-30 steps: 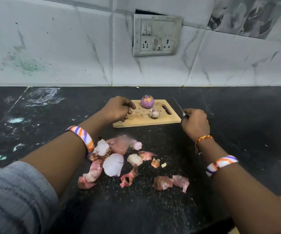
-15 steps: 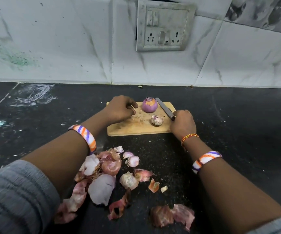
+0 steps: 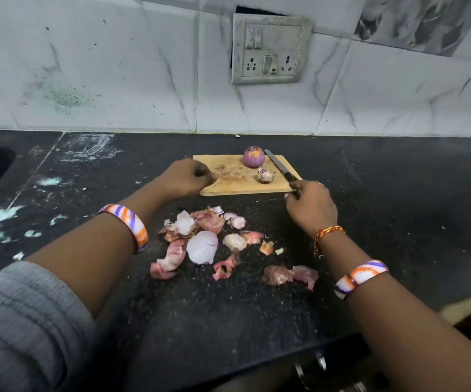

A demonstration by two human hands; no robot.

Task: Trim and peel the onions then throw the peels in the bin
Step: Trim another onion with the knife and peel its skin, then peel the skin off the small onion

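Cutting board: a wooden cutting board point(image 3: 245, 186) lies on the black counter point(image 3: 200, 321), its far edge toward the wall; crumbs and bits of skin dot its surface.
Peeled onion: a purple peeled onion point(image 3: 253, 156) stands at the board's far edge, cut top up.
Small onion: a paler, streaked small onion point(image 3: 264, 175) sits just in front of it, nearer the person.
Knife: the knife point(image 3: 278, 165) lies slanted across the board's right side, tip just beside the peeled onion, handle under the right hand.
Right hand: the right hand point(image 3: 310, 206) is at the board's near right corner, fingers curled round the knife handle.
Left hand: the left hand point(image 3: 185, 179) rests on the board's left end, fingers curled in; whether it pinches anything, I cannot tell.
Peels: pink and white peels point(image 3: 209, 241) are scattered on the counter between the forearms, none on the board.
Wrists: striped orange, purple and white bangles point(image 3: 128, 222) on both; a red-yellow thread point(image 3: 329, 232) on the right.
Wall: a grimy switch and socket plate point(image 3: 269, 49) on marble-look tiles point(image 3: 115, 80).
Writing: no lettering that I can read.
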